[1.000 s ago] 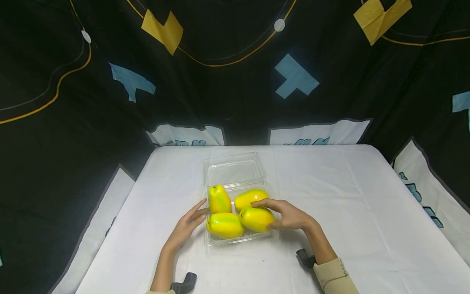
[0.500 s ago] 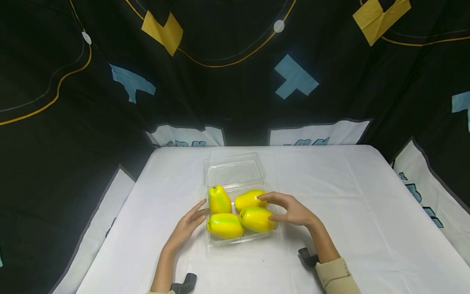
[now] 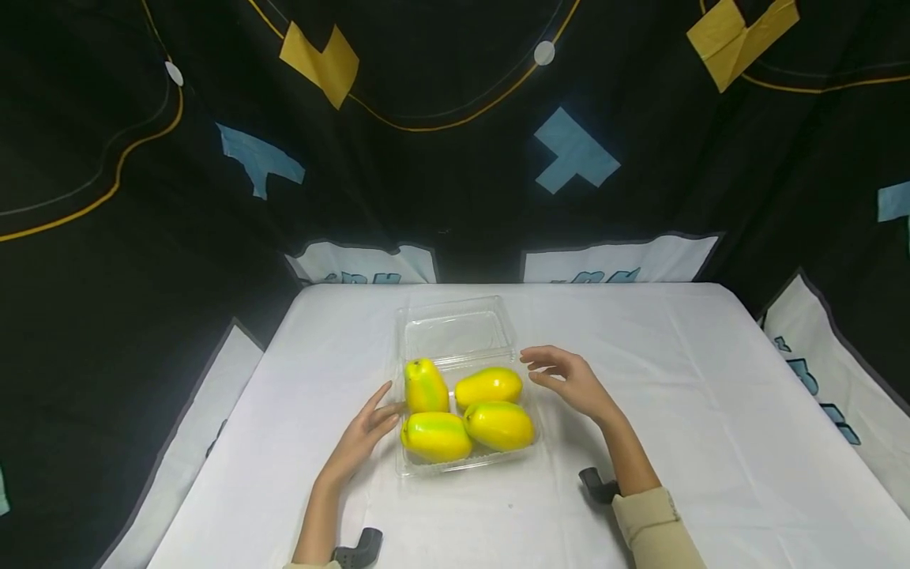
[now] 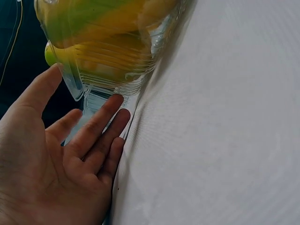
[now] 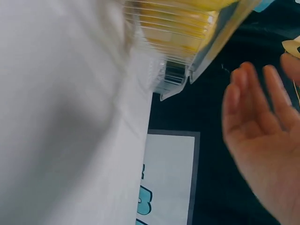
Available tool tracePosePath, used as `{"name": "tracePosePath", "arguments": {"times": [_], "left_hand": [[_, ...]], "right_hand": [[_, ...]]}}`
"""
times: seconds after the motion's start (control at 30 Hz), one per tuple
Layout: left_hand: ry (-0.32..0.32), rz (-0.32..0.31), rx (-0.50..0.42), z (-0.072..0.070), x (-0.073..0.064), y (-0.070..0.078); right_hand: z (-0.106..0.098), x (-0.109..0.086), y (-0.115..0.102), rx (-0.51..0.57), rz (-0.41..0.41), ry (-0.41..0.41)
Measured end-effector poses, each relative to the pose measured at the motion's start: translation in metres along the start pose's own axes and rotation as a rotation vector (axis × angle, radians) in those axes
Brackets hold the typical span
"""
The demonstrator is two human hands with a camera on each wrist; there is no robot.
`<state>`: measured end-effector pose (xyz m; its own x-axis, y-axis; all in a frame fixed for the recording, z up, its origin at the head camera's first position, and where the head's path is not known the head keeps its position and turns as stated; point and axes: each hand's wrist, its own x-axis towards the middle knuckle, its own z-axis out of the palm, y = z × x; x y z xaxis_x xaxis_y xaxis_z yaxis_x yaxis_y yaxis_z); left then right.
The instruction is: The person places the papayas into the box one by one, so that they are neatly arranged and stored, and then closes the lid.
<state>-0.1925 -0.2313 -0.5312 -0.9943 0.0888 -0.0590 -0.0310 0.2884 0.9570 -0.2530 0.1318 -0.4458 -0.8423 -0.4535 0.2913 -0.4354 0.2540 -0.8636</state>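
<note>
Several yellow fruits with greenish patches, shaped like papayas, lie in a clear plastic clamshell box (image 3: 469, 466). One fruit (image 3: 425, 386) stands at the back left, another (image 3: 487, 386) at the back right, and two more (image 3: 436, 437) (image 3: 500, 425) lie in front. The box's lid (image 3: 458, 332) is folded back behind them. My left hand (image 3: 360, 437) is at the box's left side with loosely extended fingers; in the left wrist view the left hand (image 4: 70, 164) has its fingertips at the ribbed wall. To the right of the lid, my right hand (image 3: 569, 379) hovers with relaxed fingers, apart from the box and holding nothing.
A white cloth covers the table (image 3: 675, 411). Behind and beside it hangs a dark curtain (image 3: 441, 190) with yellow and blue patches. A dark wrist device (image 3: 359, 548) sits by the left forearm, and a second wrist device (image 3: 599, 486) by the right.
My right hand has moved off the front right fruit, up and to the right, away from the box. The left hand stays in nearly the same place, and the fruits have not moved.
</note>
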Motion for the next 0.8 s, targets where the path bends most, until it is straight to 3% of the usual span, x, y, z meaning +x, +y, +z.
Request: {"name": "tracePosePath", "arguments": {"times": [0.13, 0.3, 0.4, 0.53, 0.63, 0.8], "left_hand": [[0.004, -0.042, -0.002, -0.001, 0.002, 0.004], [0.021, -0.079, 0.030, -0.003, 0.008, 0.014], [0.072, -0.100, 0.043, -0.005, 0.016, 0.021], [0.205, -0.169, 0.024, -0.011, 0.047, 0.003], [0.277, -0.200, 0.003, -0.016, 0.066, 0.006], [0.280, -0.198, 0.023, -0.022, 0.083, 0.040]], "right_hand": [[-0.003, 0.007, 0.017, -0.025, 0.076, 0.049], [-0.010, 0.017, 0.022, -0.051, 0.160, 0.093], [-0.016, 0.027, 0.023, -0.041, 0.199, 0.112], [-0.024, 0.043, 0.020, 0.011, 0.229, 0.132], [-0.027, 0.057, 0.022, 0.054, 0.246, 0.153], [-0.026, 0.077, 0.034, 0.088, 0.273, 0.181]]}}
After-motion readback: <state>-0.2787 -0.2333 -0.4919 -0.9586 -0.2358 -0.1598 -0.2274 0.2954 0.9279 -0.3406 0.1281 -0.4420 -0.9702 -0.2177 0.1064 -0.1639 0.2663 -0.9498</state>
